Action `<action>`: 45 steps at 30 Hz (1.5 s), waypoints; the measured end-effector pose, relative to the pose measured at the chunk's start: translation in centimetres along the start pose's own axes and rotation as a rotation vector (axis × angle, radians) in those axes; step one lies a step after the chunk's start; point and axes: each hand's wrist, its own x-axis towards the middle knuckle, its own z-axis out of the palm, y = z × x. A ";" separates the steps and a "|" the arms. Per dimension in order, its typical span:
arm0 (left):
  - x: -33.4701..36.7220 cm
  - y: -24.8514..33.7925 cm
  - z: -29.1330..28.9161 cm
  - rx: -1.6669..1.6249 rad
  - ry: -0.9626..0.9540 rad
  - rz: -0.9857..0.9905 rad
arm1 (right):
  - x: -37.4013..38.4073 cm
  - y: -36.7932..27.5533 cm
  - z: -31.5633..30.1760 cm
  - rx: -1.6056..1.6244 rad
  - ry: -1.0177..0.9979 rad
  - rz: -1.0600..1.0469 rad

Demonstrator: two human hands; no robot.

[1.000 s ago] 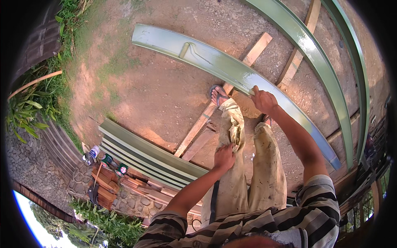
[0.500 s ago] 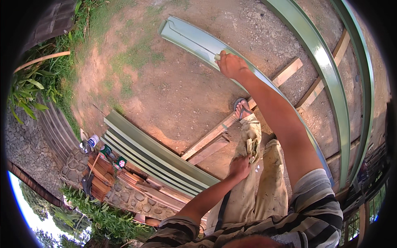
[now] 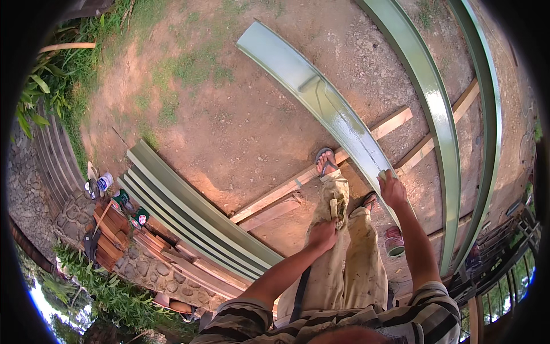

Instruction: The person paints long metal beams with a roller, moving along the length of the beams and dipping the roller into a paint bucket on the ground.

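The green metal channel (image 3: 338, 112) lies under the right hand (image 3: 393, 189), stretching away ahead and to the left of its grip. That grip is narrow — the fingers are closed round a small pale pad (image 3: 382, 174) held at the channel's glossy face, where a thin wavy line runs forward from it. Left of and behind this grip, the left hand (image 3: 323, 234) rests on the trouser leg (image 3: 321, 275) near the knee, fingers curled; whether it clasps the cloth I cannot tell. A sandalled foot (image 3: 326, 162) stands to the left of the pad, by a timber (image 3: 392, 121) that passes beneath the channel. Just behind the grip, near the right forearm, a reddish can (image 3: 394, 241) sits on the ground. To the grip's right lie two more green channels (image 3: 432, 106); well off to its left — a stack of channels (image 3: 183, 192), with paint cans (image 3: 105, 182) beyond.
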 end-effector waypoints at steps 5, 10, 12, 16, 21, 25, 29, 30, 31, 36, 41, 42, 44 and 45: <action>0.3 -0.2 0.7 -0.011 -0.026 0.006 | -5.7 0.0 -0.2 0.082 -0.136 0.146; 0.4 -0.6 1.6 0.023 -0.027 0.040 | 7.5 -12.7 -2.2 0.110 -0.024 0.052; 0.3 -0.6 1.9 0.024 0.010 0.035 | 13.1 -17.9 -4.1 0.164 -0.097 0.079; -0.1 0.1 2.2 0.060 0.015 0.018 | 19.1 -24.0 -6.8 0.251 -0.076 0.025; -0.5 0.5 4.0 0.119 0.036 0.008 | 16.5 -20.8 -6.2 0.263 -0.102 -0.039; -0.8 0.1 6.9 0.187 0.055 0.009 | 7.8 -10.7 -2.7 0.221 -0.164 -0.020; -1.4 1.8 9.0 0.280 0.037 -0.035 | -4.9 3.1 4.2 0.186 -0.125 -0.005; -1.8 2.2 9.8 0.308 0.048 -0.042 | -8.6 6.6 5.8 0.185 -0.120 0.006; -2.1 2.5 10.8 0.335 0.044 -0.054 | -12.5 10.0 7.5 0.185 -0.117 0.017; -3.0 5.1 16.5 0.486 0.057 -0.074 | -29.7 26.1 13.4 0.123 -0.133 0.138; -5.0 6.5 25.4 0.654 0.102 0.002 | -47.1 42.1 18.9 0.140 -0.105 0.325; -5.7 7.0 26.8 0.694 0.082 -0.014 | -50.5 44.9 19.0 0.127 -0.148 0.371; -7.5 8.5 28.5 0.766 0.044 0.022 | -57.4 50.0 19.1 0.096 -0.168 0.441; -8.4 9.2 29.0 0.800 0.028 0.037 | -60.6 52.5 19.1 0.067 -0.222 0.487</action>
